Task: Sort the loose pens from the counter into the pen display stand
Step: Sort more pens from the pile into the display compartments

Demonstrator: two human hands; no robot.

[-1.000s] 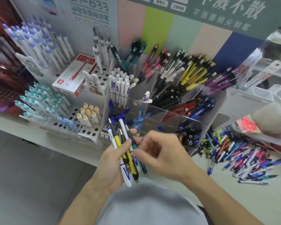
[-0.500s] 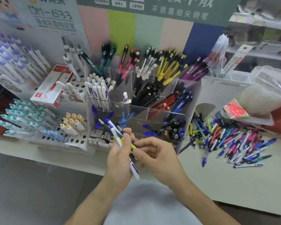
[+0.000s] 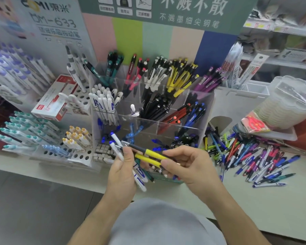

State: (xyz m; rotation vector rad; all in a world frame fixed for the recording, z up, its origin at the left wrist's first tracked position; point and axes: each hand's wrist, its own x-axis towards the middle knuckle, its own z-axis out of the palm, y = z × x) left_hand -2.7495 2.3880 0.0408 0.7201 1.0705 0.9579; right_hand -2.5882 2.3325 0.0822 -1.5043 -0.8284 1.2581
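Note:
My left hand (image 3: 122, 171) grips a small bunch of pens (image 3: 139, 175), white with blue caps plus a teal one, in front of the clear pen display stand (image 3: 204, 103). My right hand (image 3: 187, 165) pinches two yellow-and-black pens (image 3: 149, 156) and holds them crosswise over that bunch, their tips still against my left thumb. The stand's compartments hold pens sorted by colour: teal, red, black-and-white, yellow, purple, black, red and blue. A heap of loose pens (image 3: 251, 156) lies on the counter (image 3: 254, 206) to the right of the stand.
A white peg rack (image 3: 78, 152) with capped pens and a red-and-white box (image 3: 55, 101) stand to the left of the stand. A clear lidded tub (image 3: 288, 101) and a white bin (image 3: 237, 101) sit at the right. Grey floor lies below the counter edge.
My right hand has drawn two yellow pens out of the bunch in my left hand and turned them sideways. The camera view has shifted to the right.

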